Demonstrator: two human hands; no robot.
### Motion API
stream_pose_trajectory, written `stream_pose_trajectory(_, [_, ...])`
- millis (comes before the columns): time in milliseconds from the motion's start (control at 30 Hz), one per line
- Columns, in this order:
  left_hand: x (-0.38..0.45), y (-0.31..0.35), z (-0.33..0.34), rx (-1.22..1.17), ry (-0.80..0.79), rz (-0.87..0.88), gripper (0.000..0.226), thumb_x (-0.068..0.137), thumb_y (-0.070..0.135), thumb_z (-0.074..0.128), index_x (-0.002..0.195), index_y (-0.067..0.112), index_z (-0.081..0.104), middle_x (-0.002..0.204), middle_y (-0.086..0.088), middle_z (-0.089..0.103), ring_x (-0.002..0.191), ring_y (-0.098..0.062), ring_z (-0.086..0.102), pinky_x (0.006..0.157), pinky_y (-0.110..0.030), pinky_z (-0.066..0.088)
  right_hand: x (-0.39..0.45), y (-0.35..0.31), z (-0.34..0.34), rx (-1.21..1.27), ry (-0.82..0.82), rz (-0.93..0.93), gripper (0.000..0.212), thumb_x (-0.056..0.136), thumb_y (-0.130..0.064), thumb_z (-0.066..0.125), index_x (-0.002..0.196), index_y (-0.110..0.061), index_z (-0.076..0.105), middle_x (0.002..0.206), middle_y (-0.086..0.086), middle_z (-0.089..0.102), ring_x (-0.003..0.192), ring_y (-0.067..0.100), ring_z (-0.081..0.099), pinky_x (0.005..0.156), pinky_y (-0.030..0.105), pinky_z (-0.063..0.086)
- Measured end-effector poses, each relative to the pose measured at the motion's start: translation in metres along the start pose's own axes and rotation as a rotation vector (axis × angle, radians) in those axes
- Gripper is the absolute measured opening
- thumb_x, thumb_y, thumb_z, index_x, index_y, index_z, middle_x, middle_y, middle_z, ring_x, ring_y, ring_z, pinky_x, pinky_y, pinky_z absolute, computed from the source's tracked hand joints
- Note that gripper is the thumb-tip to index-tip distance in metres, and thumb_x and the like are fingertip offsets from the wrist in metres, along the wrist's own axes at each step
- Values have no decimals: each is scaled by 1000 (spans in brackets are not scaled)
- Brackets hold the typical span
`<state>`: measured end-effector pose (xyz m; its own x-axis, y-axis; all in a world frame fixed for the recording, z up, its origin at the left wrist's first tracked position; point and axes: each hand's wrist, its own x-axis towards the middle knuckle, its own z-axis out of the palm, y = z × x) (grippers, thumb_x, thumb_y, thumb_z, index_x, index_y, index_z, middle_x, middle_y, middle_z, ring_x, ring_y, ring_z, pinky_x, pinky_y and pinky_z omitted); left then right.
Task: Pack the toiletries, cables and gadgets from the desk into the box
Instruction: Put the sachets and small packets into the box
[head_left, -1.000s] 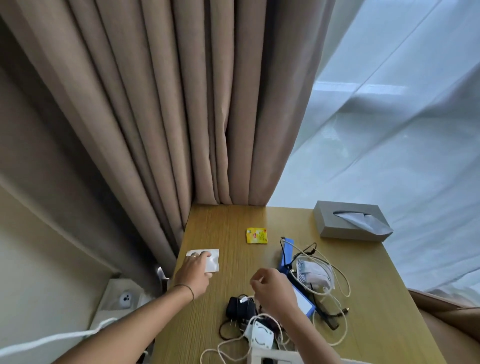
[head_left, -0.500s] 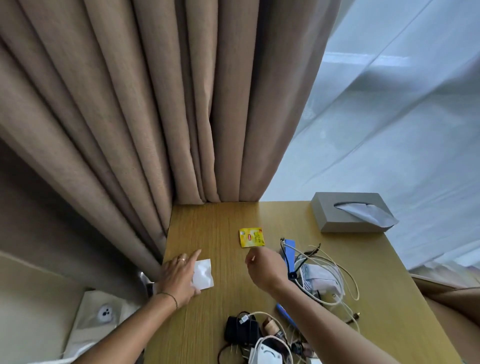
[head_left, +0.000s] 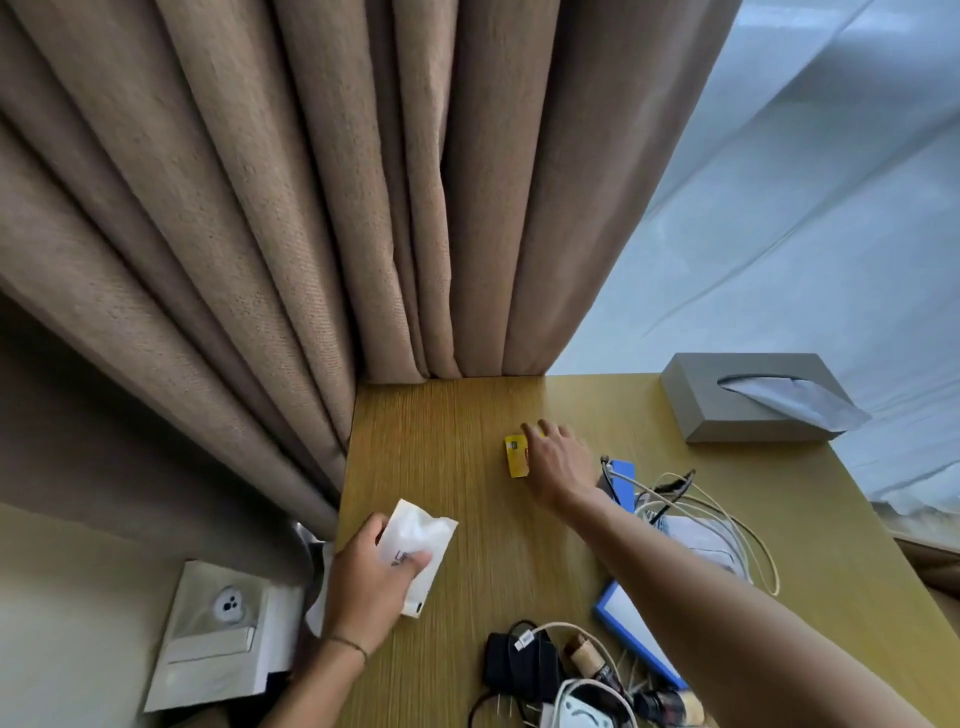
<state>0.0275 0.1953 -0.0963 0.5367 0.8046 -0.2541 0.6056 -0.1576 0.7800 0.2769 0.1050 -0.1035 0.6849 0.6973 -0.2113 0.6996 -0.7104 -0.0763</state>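
My left hand (head_left: 366, 582) grips a white sachet (head_left: 421, 540) at the desk's left edge, lifted a little off the wood. My right hand (head_left: 558, 462) reaches forward and rests its fingers on a small yellow packet (head_left: 514, 456) near the middle of the desk; most of the packet is covered. A tangle of white cables (head_left: 696, 519) with a clear bag lies to the right of my right arm. A black adapter (head_left: 519, 662), a white charger (head_left: 582, 706) and small bottles (head_left: 589, 662) lie near the front edge. No box is in view.
A grey tissue box (head_left: 748, 400) stands at the back right of the wooden desk (head_left: 447, 415). A blue-edged flat item (head_left: 623, 618) lies under my right arm. Brown curtains (head_left: 311, 208) hang behind and left. A white packaged item (head_left: 218, 634) lies on the floor at left.
My right hand moved forward from near the cables onto the yellow packet. My left hand closed on the white sachet and lifted it. The camera tilted closer.
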Motion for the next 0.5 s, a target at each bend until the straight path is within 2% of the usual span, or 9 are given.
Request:
stream_pose_trajectory(100, [-17,2,-6,-153,12,-55,20,76,19,83,85,21,64,76,1,72,68,-15,70,60,-39,58,7,0,6,-20,-2,0,59,97,-14,59,151,-18,36,144,14,49,128,34,49,100,40,45])
stream_pose_trajectory(200, [-33,8,-9,-241,22,-109,21,76,17,83,88,20,66,79,0,74,70,-16,72,65,-45,61,11,1,7,26,12,25,59,94,-10,63,148,-18,40,137,16,50,124,34,49,98,40,45])
stream_pose_trajectory(333, [-50,26,-6,-275,26,-112,22,76,15,84,89,20,68,80,3,76,72,-15,73,67,-43,60,9,-1,7,111,19,95,37,90,-11,67,125,-12,56,126,15,52,114,33,51,92,40,47])
stream_pose_trajectory(500, [-74,51,-2,-319,-10,-61,19,78,12,82,89,17,67,79,7,76,70,-12,72,64,-33,58,-6,-5,8,166,-24,138,34,88,-17,72,119,-13,58,117,13,59,106,30,56,86,38,47])
